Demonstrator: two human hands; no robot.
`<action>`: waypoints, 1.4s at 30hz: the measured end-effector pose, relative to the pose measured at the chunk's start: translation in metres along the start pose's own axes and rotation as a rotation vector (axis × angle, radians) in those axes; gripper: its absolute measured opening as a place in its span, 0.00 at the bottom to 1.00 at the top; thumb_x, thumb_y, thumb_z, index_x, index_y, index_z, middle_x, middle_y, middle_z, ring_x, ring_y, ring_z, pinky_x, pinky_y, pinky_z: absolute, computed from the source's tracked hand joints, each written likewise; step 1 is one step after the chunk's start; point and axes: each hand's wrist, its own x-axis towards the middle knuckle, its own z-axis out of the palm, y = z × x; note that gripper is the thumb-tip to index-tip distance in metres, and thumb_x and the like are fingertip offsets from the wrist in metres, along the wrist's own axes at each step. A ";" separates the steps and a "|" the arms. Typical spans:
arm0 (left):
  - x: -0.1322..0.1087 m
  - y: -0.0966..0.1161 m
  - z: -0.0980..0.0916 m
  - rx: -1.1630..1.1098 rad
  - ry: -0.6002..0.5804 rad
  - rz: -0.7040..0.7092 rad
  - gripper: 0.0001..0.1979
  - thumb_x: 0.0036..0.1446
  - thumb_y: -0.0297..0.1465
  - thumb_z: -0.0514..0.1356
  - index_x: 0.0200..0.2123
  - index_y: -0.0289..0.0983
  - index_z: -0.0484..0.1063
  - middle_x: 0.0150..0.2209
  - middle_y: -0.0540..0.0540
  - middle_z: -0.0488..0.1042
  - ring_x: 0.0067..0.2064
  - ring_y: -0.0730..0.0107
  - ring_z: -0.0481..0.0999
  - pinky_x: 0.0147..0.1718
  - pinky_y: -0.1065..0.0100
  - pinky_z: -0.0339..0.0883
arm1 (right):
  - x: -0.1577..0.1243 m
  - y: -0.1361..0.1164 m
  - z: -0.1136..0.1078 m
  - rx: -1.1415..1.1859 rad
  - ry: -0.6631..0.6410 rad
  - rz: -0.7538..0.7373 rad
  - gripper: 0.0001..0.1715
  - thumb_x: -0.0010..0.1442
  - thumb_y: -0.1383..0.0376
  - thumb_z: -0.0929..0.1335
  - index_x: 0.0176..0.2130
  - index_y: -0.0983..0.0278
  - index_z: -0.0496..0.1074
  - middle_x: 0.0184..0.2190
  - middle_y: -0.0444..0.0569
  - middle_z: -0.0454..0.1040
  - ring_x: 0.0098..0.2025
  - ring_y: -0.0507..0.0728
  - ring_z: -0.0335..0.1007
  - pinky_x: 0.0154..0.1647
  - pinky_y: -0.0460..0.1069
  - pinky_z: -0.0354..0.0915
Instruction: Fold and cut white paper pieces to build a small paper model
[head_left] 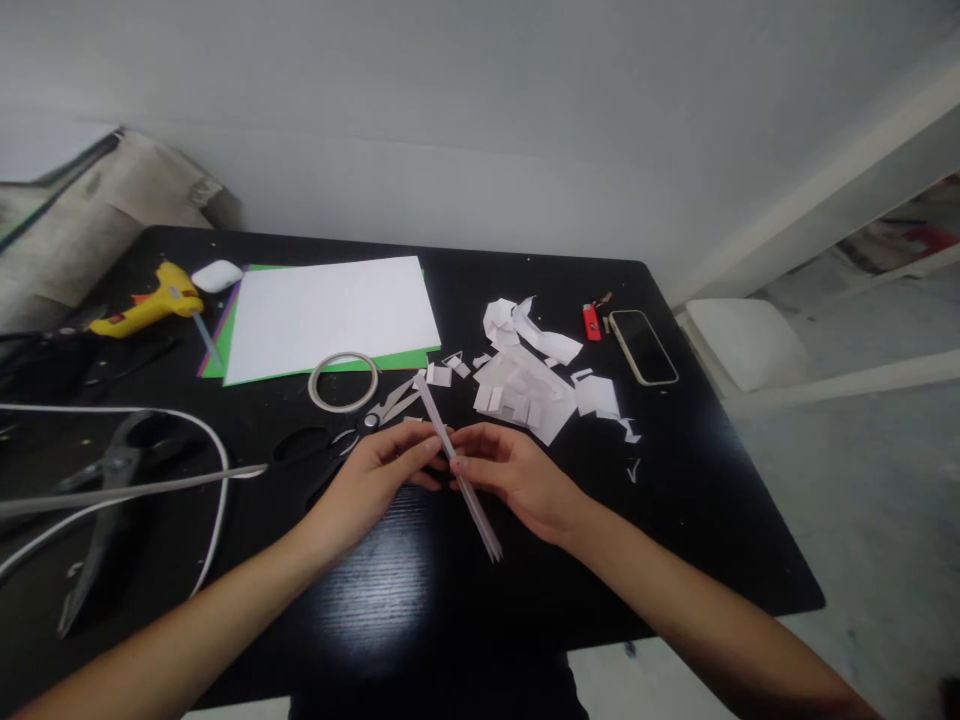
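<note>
A narrow folded white paper strip (478, 515) slants between my hands above the black table (720, 510), its lower end toward me. My left hand (390, 465) pinches it from the left, near its middle. From the right, my right hand (517, 475) grips the same strip with thumb and fingers. Just beyond my left hand lie open scissors (390, 405) with black handles. White paper scraps (525, 390) are heaped past my right hand.
White sheets (330, 310) lie over green paper at the back left, near a yellow glue gun (161, 302), a tape ring (311, 385) and pliers (112, 500) beside a white cable (223, 480). A red lighter (592, 322) and a phone (643, 347) rest at the right.
</note>
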 end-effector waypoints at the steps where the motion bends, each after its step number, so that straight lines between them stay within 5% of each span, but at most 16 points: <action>1: 0.001 -0.003 -0.001 -0.010 -0.009 0.001 0.13 0.64 0.40 0.68 0.47 0.39 0.83 0.43 0.45 0.82 0.42 0.66 0.80 0.39 0.69 0.76 | 0.001 0.000 -0.001 -0.026 -0.001 -0.015 0.20 0.50 0.60 0.83 0.41 0.62 0.82 0.40 0.45 0.82 0.43 0.54 0.77 0.50 0.50 0.70; 7: -0.003 -0.007 -0.001 -0.004 -0.032 0.059 0.09 0.62 0.38 0.69 0.40 0.38 0.83 0.35 0.47 0.81 0.37 0.69 0.78 0.38 0.70 0.75 | 0.002 -0.001 0.001 -0.137 -0.040 -0.042 0.16 0.54 0.58 0.82 0.37 0.63 0.78 0.36 0.44 0.80 0.41 0.55 0.77 0.51 0.52 0.69; 12: -0.003 -0.007 -0.002 0.053 -0.040 0.036 0.13 0.63 0.39 0.68 0.46 0.38 0.81 0.36 0.47 0.81 0.38 0.68 0.79 0.40 0.69 0.74 | 0.002 0.003 -0.002 -0.123 -0.069 -0.090 0.17 0.59 0.57 0.79 0.45 0.62 0.79 0.39 0.45 0.80 0.44 0.56 0.78 0.50 0.52 0.72; 20: -0.001 -0.009 -0.003 0.000 -0.062 -0.051 0.16 0.59 0.37 0.71 0.47 0.36 0.76 0.32 0.50 0.79 0.33 0.69 0.79 0.34 0.67 0.73 | 0.004 0.011 -0.007 -0.129 -0.064 -0.116 0.18 0.60 0.54 0.78 0.43 0.63 0.77 0.36 0.47 0.81 0.36 0.56 0.79 0.42 0.54 0.76; 28: -0.002 -0.012 -0.006 0.104 -0.084 -0.038 0.16 0.57 0.38 0.72 0.31 0.37 0.70 0.29 0.52 0.75 0.31 0.73 0.74 0.31 0.71 0.65 | 0.003 0.015 -0.004 -0.237 -0.064 -0.205 0.14 0.61 0.56 0.77 0.40 0.62 0.78 0.34 0.46 0.79 0.34 0.55 0.75 0.35 0.51 0.74; 42: -0.004 -0.011 -0.008 0.080 -0.271 -0.174 0.15 0.63 0.41 0.67 0.42 0.37 0.69 0.31 0.48 0.80 0.21 0.74 0.75 0.21 0.71 0.73 | 0.003 0.020 -0.001 -0.215 0.033 -0.224 0.14 0.60 0.56 0.78 0.36 0.62 0.76 0.30 0.44 0.78 0.27 0.53 0.74 0.27 0.49 0.73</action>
